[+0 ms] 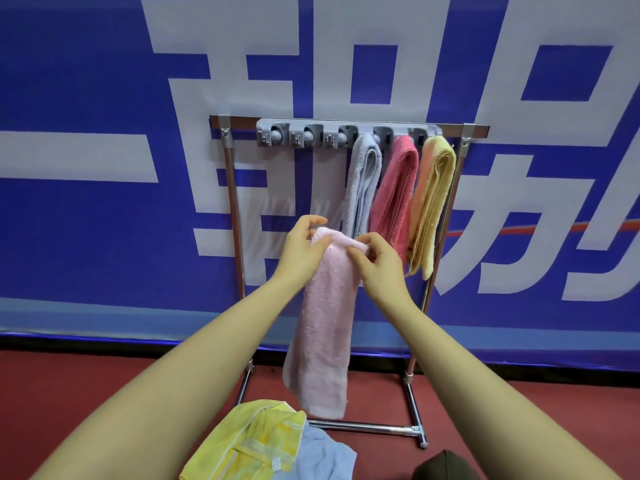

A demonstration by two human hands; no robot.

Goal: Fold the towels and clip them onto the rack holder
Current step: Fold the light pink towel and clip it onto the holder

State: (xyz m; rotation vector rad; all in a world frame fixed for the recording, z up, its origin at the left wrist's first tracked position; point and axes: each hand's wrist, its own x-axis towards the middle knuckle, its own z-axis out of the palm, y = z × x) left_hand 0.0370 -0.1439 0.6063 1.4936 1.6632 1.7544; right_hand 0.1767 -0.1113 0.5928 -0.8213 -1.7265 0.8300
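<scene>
Pink towel (325,317) pinched in both hands

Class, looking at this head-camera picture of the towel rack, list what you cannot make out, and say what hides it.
1. Head view: how the clips grip the grey towel, red towel and yellow-orange towel; their folded tops cover them.
2. Pale pink towel's top fold: left hand and right hand cover it.
3. Yellow cloth, light blue cloth and dark object: cut by the bottom edge.
</scene>
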